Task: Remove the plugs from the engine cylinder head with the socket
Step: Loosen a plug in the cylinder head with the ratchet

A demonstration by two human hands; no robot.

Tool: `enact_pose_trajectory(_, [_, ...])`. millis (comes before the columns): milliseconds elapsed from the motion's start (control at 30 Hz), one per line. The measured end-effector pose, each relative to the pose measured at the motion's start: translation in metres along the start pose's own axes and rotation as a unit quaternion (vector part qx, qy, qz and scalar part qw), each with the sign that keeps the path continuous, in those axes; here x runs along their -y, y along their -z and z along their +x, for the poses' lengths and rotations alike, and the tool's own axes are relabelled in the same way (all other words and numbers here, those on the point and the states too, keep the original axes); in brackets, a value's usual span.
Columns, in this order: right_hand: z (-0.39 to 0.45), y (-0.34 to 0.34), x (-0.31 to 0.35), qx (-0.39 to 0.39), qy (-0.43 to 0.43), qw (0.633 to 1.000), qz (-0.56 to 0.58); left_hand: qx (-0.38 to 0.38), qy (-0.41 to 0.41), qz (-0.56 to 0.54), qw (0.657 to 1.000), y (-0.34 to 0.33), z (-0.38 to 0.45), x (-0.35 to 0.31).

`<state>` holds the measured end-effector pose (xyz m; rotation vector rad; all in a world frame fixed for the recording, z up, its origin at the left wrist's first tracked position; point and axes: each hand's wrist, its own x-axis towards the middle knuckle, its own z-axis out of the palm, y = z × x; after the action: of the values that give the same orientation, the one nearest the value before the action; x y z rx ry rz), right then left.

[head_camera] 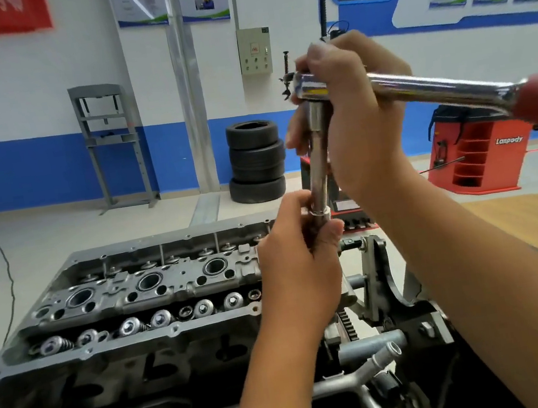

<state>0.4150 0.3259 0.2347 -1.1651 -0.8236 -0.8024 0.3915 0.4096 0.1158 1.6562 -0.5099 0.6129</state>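
A grey engine cylinder head (106, 334) lies in front of me with three round plug wells (149, 282) showing along its middle. A chrome wrench (434, 89) with a red grip carries a long extension bar (318, 169) and a socket that points down at the head's right end. My right hand (354, 105) grips the wrench head at the top of the bar. My left hand (300, 261) is curled round the socket at the bar's lower end and hides the well beneath it. No plug is visible.
Valve springs (132, 325) line the head's near side. The engine stand bracket (379, 274), hoses and a toothed belt sit at the right. On the floor behind are a stack of tyres (256, 160), a grey press frame (114, 146) and a red machine (478, 153).
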Motion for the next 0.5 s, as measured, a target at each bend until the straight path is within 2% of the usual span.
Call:
enact_pose_trajectory(67, [0.003,0.003,0.004,0.017,-0.062,0.997,0.052,0.036,-0.003,-0.031,0.999,0.003,0.001,-0.001])
enact_pose_trajectory(167, [0.006,0.009,0.011,0.091,-0.226,0.949,0.201,0.065,0.017,-0.093,0.993,0.01,0.002,0.0])
enact_pose_trajectory(233, [0.007,0.009,0.012,0.104,-0.261,0.938,0.205,0.052,0.004,-0.088,0.995,0.01,0.002,0.0])
enact_pose_trajectory(300, [0.003,0.007,0.01,0.064,-0.204,0.97,0.119,0.018,0.007,-0.083,0.996,0.005,0.002,0.0])
enact_pose_trajectory(367, [-0.003,0.004,0.006,0.002,-0.046,0.999,-0.002,0.0,0.012,-0.08,0.997,0.002,0.002,-0.001])
enact_pose_trajectory(433, [-0.005,0.003,0.004,-0.025,0.078,0.995,-0.058,0.02,0.003,-0.072,0.997,0.003,0.004,0.0])
enact_pose_trajectory(467, [-0.004,0.005,0.004,-0.017,0.079,0.995,-0.051,0.045,0.002,-0.075,0.996,0.006,0.005,-0.001])
enact_pose_trajectory(500, [-0.002,0.006,0.006,0.003,0.029,0.999,-0.018,0.07,0.004,-0.088,0.994,0.008,0.006,0.0])
